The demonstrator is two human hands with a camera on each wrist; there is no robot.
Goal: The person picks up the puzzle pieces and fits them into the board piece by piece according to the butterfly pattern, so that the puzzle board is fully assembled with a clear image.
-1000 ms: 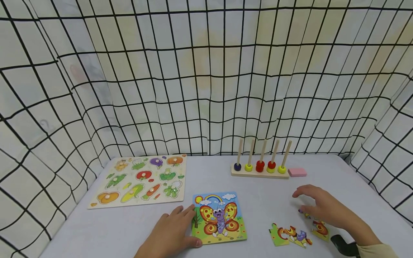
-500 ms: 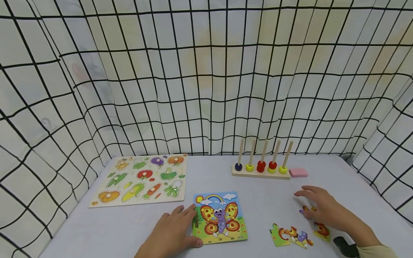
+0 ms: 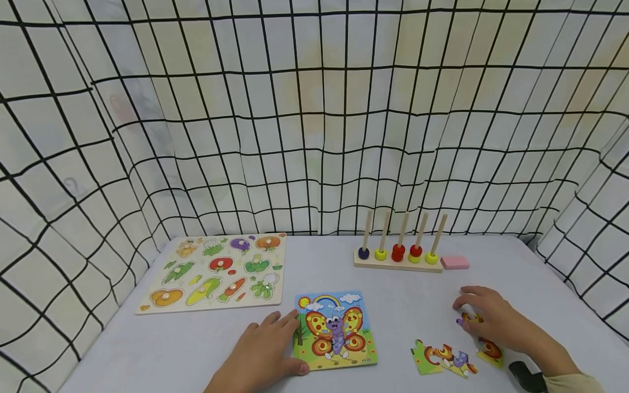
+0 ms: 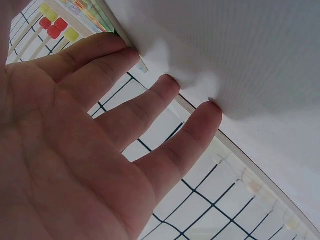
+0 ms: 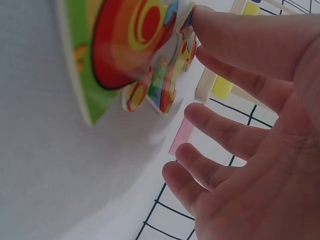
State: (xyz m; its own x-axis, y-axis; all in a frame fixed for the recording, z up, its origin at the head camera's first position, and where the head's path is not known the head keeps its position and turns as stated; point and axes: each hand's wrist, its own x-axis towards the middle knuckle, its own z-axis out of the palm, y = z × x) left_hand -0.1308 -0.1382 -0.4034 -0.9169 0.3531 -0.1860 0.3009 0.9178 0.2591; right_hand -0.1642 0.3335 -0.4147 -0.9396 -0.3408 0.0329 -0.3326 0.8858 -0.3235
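Since my right hand (image 3: pixel 493 319) dipped, the puzzle piece (image 3: pixel 472 316) at four o'clock is in reach; pinched or not, I can't tell. My left hand (image 3: pixel 262 349), fingers straight, touches the butterfly board (image 3: pixel 336 330) at six.

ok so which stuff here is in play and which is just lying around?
In play, judging by the hands:
- butterfly picture board, left hand at its edge
- loose butterfly jigsaw pieces, right hand over some

Lying about, no hand near:
- vegetable peg puzzle
- five-peg bead stand
- pink block
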